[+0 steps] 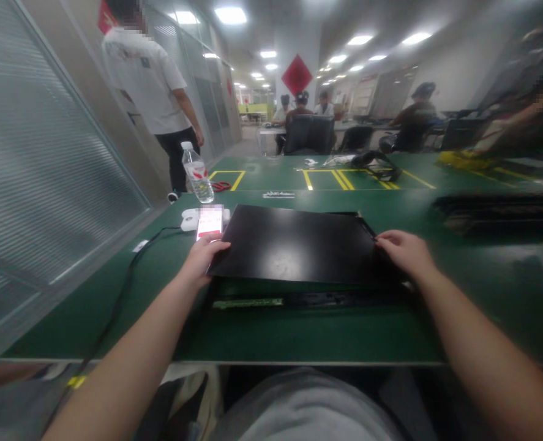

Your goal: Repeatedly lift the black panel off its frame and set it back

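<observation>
A flat black panel (294, 244) lies on the green table (299, 337) in front of me. My left hand (203, 258) rests on its near left corner, fingers curled over the edge. At the right edge, my right hand (404, 251) grips the panel with fingers bent round it. Under the panel's near edge shows a narrow strip with a green circuit board (248, 303) and a dark bar. A lit phone (209, 225) lies just beyond my left hand.
A water bottle (198, 173) stands at the back left beside a white device (193, 218) with a black cable (119, 294). Stacked dark panels (501, 208) lie at the right. A person in a white shirt (149, 79) stands at the left; others sit further back.
</observation>
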Tool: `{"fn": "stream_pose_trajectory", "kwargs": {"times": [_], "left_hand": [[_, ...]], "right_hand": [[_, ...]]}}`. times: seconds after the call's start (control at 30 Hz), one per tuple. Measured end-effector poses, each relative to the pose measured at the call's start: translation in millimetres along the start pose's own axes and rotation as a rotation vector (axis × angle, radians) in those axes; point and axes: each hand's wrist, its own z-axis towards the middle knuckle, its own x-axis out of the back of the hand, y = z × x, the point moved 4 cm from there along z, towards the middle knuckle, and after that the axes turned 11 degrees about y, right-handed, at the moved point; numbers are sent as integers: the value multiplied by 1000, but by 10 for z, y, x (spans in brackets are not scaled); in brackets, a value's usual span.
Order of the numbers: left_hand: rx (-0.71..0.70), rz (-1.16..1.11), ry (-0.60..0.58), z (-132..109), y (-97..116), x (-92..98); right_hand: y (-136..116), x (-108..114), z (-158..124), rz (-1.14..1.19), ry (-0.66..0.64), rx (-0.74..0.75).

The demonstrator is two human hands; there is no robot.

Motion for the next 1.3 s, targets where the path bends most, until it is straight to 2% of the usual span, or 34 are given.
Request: {"fn": "stream_pose_trajectory", "kwargs": {"times": [0.47, 0.73, 1.3], "left_hand": [[-8, 26, 5, -47, 26, -6], [-27, 35, 38, -114, 54, -29], [-26, 30, 11, -155, 88, -53]], "right_hand": [[-57, 19, -26, -39, -11, 24], [-47, 34, -27, -36, -18, -14], [-32, 18, -11, -37, -24, -12]]}}
